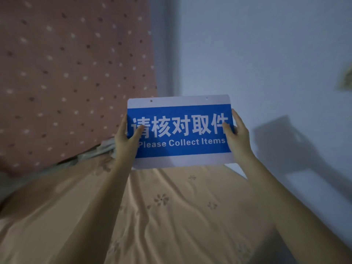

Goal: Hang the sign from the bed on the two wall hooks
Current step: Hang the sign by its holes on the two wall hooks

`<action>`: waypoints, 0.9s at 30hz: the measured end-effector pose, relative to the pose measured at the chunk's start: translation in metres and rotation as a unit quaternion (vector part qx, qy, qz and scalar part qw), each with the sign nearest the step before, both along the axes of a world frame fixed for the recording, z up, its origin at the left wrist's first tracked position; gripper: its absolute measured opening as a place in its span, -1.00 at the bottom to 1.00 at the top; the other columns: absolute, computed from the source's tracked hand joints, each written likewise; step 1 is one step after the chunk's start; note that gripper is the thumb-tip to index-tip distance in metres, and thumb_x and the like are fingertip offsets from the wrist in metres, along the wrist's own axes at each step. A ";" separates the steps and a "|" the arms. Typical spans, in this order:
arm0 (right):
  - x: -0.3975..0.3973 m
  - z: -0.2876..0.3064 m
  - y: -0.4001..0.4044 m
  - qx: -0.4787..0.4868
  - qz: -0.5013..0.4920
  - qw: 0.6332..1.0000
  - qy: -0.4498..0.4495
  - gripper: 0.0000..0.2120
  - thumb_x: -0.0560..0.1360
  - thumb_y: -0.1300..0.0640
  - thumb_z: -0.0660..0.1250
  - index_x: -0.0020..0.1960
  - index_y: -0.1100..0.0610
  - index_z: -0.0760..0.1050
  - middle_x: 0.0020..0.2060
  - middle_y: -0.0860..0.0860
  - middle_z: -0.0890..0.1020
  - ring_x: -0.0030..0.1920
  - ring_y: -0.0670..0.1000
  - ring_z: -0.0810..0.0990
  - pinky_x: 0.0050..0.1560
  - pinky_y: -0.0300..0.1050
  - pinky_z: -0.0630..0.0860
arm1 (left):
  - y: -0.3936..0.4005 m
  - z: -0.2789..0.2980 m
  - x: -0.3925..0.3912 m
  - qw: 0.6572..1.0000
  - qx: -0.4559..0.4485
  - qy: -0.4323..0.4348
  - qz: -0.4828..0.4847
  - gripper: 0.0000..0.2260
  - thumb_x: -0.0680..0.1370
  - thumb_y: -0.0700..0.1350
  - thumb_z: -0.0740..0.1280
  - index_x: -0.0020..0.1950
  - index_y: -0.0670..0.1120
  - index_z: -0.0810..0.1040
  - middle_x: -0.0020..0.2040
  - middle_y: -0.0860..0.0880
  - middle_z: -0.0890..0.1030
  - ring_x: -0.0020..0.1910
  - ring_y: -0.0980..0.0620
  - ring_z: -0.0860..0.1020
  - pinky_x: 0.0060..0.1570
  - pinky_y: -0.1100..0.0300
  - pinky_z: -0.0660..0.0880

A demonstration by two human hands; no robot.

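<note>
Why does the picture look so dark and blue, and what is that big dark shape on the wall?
In the head view the room is dim and bluish; the dark shape on the wall is a shadow, apparently cast by the sign, held by the left hand and right hand; the picture's edges look soft and blurry.

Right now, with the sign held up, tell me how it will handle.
The sign probably is stiff: held only at its side edges by the left hand and right hand, it stays flat without sagging. It looks thin, so likely light. Its glossy-looking face may be slippery, and the two small holes along the top could tear if yanked.
</note>
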State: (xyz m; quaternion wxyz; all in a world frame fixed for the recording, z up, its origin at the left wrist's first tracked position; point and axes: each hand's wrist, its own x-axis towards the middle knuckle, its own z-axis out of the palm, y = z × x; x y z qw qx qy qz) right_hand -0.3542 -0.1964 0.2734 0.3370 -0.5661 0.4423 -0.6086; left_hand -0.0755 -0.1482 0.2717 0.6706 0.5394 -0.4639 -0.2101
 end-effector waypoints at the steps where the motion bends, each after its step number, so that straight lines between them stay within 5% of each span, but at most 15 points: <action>1: -0.012 0.005 0.001 -0.007 -0.018 1.000 0.000 -0.55 0.59 0.08 0.19 0.47 -0.05 0.24 0.12 0.04 0.61 -0.08 -0.12 0.63 -0.29 -0.37 0.60 | -0.008 0.006 -0.011 1.000 -0.008 -0.004 -0.014 -0.51 0.56 -0.11 0.31 0.48 0.01 0.31 0.19 0.00 0.57 0.03 -0.02 0.60 -0.08 0.20 0.58; 3: -0.038 0.014 0.004 -0.017 -0.050 0.999 0.000 -0.54 0.59 0.07 0.20 0.47 -0.04 0.24 0.14 0.04 0.61 -0.07 -0.11 0.64 -0.30 -0.38 0.61 | -0.022 0.015 -0.034 0.999 -0.017 -0.003 -0.041 -0.51 0.55 -0.11 0.32 0.48 0.02 0.31 0.16 0.03 0.57 0.02 0.00 0.62 -0.02 0.13 0.59; 7: -0.088 0.030 0.012 -0.042 -0.109 0.993 0.002 -0.57 0.58 0.08 0.21 0.44 -0.05 0.28 0.15 0.00 0.61 -0.02 -0.08 0.65 -0.14 -0.20 0.65 | -0.046 0.028 -0.084 0.995 -0.039 -0.015 -0.092 -0.53 0.56 -0.12 0.32 0.47 -0.03 0.35 0.13 0.04 0.57 -0.06 0.07 0.61 -0.23 0.43 0.56; 14: -0.163 0.048 0.042 -0.074 -0.182 0.981 0.007 -0.67 0.59 0.16 0.20 0.17 -0.27 0.36 0.03 -0.12 0.60 -0.04 -0.14 0.63 -0.18 -0.34 0.63 | -0.067 0.044 -0.168 0.982 -0.049 0.019 -0.184 -0.49 0.56 -0.12 0.31 0.49 0.06 0.29 0.32 -0.03 0.54 0.17 -0.04 0.59 0.04 0.15 0.59; 17: -0.192 0.054 0.051 -0.087 -0.209 0.974 0.005 -0.67 0.59 0.15 0.20 0.23 -0.23 0.34 0.06 -0.08 0.60 -0.05 -0.13 0.63 -0.21 -0.36 0.62 | -0.069 0.052 -0.203 0.976 -0.050 0.026 -0.210 -0.48 0.56 -0.11 0.31 0.50 0.05 0.27 0.31 -0.03 0.54 0.16 -0.05 0.59 0.16 -0.01 0.55; 20: -0.224 0.059 0.059 -0.100 -0.239 0.966 0.000 -0.62 0.59 0.15 0.20 0.36 -0.14 0.33 -0.03 -0.21 0.58 -0.12 -0.24 0.62 -0.31 -0.46 0.56 | -0.073 0.061 -0.239 0.971 -0.061 0.018 -0.228 -0.49 0.57 -0.11 0.29 0.51 0.06 0.25 0.24 0.01 0.55 0.09 0.02 0.58 0.04 0.16 0.56; 27: -0.293 0.080 0.083 -0.130 -0.284 0.950 0.005 -0.64 0.59 0.20 0.19 0.12 -0.30 0.33 -0.05 -0.30 0.56 -0.22 -0.41 0.61 -0.32 -0.49 0.53 | -0.081 0.082 -0.325 0.954 -0.101 0.023 -0.281 -0.51 0.56 -0.12 0.30 0.48 0.06 0.29 0.12 0.09 0.55 -0.05 0.14 0.60 -0.19 0.43 0.56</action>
